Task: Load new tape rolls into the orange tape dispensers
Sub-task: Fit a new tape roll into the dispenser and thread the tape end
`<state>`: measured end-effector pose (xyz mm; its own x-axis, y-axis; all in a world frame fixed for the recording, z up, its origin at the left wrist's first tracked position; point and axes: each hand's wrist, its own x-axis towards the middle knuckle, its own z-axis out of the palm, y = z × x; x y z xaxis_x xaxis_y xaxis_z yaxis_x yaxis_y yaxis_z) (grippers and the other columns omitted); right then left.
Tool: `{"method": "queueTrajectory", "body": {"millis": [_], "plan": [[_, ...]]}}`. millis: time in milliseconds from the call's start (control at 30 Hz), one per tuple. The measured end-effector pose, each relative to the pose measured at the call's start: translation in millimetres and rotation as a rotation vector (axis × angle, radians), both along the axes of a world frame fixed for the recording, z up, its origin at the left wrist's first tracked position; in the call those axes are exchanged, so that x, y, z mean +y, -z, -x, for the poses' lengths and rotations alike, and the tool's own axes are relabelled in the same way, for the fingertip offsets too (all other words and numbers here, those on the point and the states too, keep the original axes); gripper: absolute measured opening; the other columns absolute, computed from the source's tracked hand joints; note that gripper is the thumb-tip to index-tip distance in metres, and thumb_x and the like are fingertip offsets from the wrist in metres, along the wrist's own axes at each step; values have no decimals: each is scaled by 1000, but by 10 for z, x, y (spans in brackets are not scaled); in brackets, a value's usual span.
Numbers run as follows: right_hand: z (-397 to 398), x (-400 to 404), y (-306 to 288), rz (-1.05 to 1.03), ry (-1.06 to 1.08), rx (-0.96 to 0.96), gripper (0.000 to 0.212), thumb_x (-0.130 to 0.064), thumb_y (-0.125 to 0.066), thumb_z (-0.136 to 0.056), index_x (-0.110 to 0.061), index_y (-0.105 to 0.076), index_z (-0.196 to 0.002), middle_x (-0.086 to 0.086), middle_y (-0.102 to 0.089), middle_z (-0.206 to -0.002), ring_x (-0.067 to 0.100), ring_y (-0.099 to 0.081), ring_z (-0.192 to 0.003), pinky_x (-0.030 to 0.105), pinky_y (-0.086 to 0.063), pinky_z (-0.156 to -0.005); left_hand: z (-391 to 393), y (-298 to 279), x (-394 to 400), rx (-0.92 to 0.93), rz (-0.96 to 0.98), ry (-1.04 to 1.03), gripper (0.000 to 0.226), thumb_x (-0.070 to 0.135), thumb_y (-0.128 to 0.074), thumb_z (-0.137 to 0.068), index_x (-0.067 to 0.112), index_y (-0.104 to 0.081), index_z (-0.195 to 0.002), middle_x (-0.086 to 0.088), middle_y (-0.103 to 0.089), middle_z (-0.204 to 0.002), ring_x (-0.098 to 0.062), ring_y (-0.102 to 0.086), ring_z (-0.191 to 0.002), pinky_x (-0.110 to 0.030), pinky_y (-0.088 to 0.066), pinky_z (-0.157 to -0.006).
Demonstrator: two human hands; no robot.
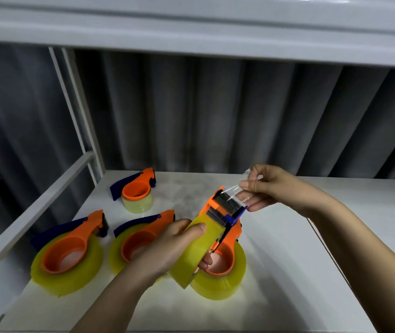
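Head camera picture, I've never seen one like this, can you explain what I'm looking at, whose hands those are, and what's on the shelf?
There is no machine here. The single picture comes from a camera worn on a person's head, looking forward and down at their own two bare hands.

The left hand grips a yellow tape roll fitted in an orange dispenser. The right hand pinches the clear tape end, drawn out past the dispenser's front.

On the white shelf lie four more orange dispensers with rolls: one at the back, two on the left, and one right behind the held roll. A grey curtain hangs behind.
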<state>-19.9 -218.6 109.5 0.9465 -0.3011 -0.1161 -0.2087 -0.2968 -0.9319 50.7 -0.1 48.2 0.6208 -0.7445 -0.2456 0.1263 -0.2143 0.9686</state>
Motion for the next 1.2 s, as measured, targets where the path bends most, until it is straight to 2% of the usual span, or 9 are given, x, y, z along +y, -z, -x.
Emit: {"method": "queueTrajectory", "body": {"millis": [133,267,400,500,600,700,867,1100,1200], "plan": [[19,-122,-82,-37,-101,111,20,-18,-65,-85,-12,-48,-76,8,-75,-88,15,-71,-70,23,-58,-64,153,-69,6,-1,33,-19,22,17,-52,-95,22,-56,-74,13,-63,-48,9,-56,-41,-5,-42,-41],[49,-237,-123,-168,-180,143,20,-19,-65,-77,-16,-47,-70,6,-73,-87,14,-69,-65,24,-58,-61,355,-242,-31,29,85,6,27,13,-48,-96,19,-50,-69,15,-53,-33,8,-51,-32,-5,-37,-34],[155,-344,-97,-249,-157,95,20,-22,-61,-78,-23,-64,-58,-2,-70,-78,8,-65,-60,21,-56,-60,442,-189,-205,101,203,7,27,11,-47,-96,19,-51,-71,14,-55,-35,8,-53,-34,-4,-37,-35],[266,-468,-61,-233,-102,83,9,-28,-64,-76,-21,-64,-70,1,-69,-77,10,-66,-63,21,-56,-65,506,-68,-377,141,206,47,20,13,-48,-96,14,-62,-81,3,-69,-54,-3,-64,-47,-13,-51,-50],[382,-610,-48,-150,-26,101,22,-32,-67,-73,-16,-55,-83,4,-69,-78,13,-68,-65,23,-56,-69,541,87,-561,224,212,99,22,28,-59,-90,10,-70,-95,-14,-74,-87,-19,-71,-71,-37,-56,-80],[506,-693,-30,-36,27,119,22,-31,-67,-78,-15,-53,-82,4,-69,-78,15,-67,-68,23,-57,-67,627,219,-749,186,146,83,41,50,-77,-67,20,-73,-95,-3,-73,-105,-18,-68,-98,-41,-48,-98],[583,-739,117,69,78,127,23,-24,-64,-88,-16,-50,-73,0,-69,-71,11,-65,-69,21,-55,-62,800,445,-982,175,61,135,12,26,-63,-88,16,-70,-87,0,-74,-91,-10,-67,-80,-20,-48,-72],[544,-806,219,89,-80,247,25,-20,-64,-90,-17,-46,-73,14,-73,-94,16,-68,-75,27,-57,-69,850,664,-999,111,-34,165,15,25,-63,-89,13,-69,-96,-10,-72,-105,-14,-65,-87,-17,-48,-70],[505,-809,214,86,-140,273,26,-19,-63,-90,-17,-44,-73,21,-71,-103,25,-67,-83,31,-55,-77,803,625,-931,38,-90,226,17,29,-61,-91,13,-69,-93,-2,-72,-91,-7,-64,-80,-12,-47,-67]]}}
